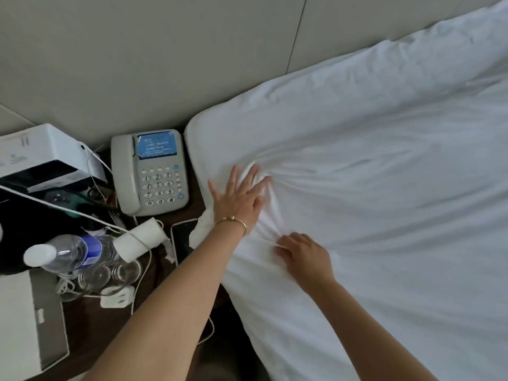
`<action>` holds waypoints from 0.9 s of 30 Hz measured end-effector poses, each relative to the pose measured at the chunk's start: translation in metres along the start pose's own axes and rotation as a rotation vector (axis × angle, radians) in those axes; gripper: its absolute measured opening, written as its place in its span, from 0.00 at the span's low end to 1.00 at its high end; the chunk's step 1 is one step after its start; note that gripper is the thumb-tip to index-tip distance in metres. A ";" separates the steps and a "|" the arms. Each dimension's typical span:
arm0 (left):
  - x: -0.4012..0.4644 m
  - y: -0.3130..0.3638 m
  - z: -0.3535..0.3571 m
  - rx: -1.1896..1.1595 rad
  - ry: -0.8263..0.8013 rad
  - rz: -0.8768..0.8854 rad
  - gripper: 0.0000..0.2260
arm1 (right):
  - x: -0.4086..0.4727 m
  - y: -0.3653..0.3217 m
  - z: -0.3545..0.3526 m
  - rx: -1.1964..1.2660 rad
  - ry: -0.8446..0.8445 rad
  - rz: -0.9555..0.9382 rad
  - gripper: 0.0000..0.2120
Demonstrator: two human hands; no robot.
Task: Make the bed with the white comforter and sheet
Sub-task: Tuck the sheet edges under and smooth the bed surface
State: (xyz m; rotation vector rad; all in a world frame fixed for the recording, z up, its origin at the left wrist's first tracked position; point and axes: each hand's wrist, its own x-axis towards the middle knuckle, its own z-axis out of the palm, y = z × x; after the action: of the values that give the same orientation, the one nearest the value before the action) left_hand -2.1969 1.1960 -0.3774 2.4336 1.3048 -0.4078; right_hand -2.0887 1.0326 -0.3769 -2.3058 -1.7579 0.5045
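Here, the left hand [236,198] lies flat on the white sheet [371,202] near the mattress corner, fingers straight and spread, pointing toward the wall and gripping nothing. The right hand [305,255], just beside it, has fingers curled into the cloth, pinching a fold. Wrinkles radiate from both hands. The bed's edge runs along the nightstand [154,270], beside a telephone [149,171].
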 end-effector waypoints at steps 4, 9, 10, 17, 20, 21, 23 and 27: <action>0.023 -0.006 -0.007 -0.093 -0.029 -0.054 0.26 | -0.053 -0.003 0.018 0.119 -0.049 -0.109 0.06; 0.038 -0.008 -0.033 -0.067 -0.100 -0.123 0.43 | -0.109 -0.001 0.017 0.085 -0.243 0.018 0.13; 0.034 -0.007 -0.035 -0.044 -0.080 -0.124 0.45 | -0.097 -0.004 0.011 0.063 -0.271 0.036 0.17; -0.023 -0.017 -0.020 -0.007 0.118 -0.046 0.50 | 0.007 -0.020 -0.012 0.151 -0.033 -0.004 0.19; 0.019 -0.064 -0.060 -0.346 0.105 -0.086 0.34 | 0.039 -0.023 -0.008 0.070 -0.074 -0.082 0.19; 0.034 -0.079 -0.074 -0.448 0.136 -0.125 0.27 | 0.048 -0.025 -0.006 0.048 -0.092 -0.095 0.20; 0.052 -0.097 -0.087 -0.587 0.086 -0.212 0.16 | 0.067 -0.027 -0.003 0.089 -0.098 -0.049 0.20; 0.041 -0.118 -0.087 -1.301 -0.286 -0.268 0.17 | 0.117 -0.023 -0.019 0.314 -0.099 0.130 0.11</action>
State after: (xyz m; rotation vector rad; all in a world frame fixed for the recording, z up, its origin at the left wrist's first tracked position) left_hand -2.2668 1.3252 -0.3361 1.0863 1.1783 0.0665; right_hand -2.0744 1.1517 -0.3683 -2.2109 -1.4495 0.8641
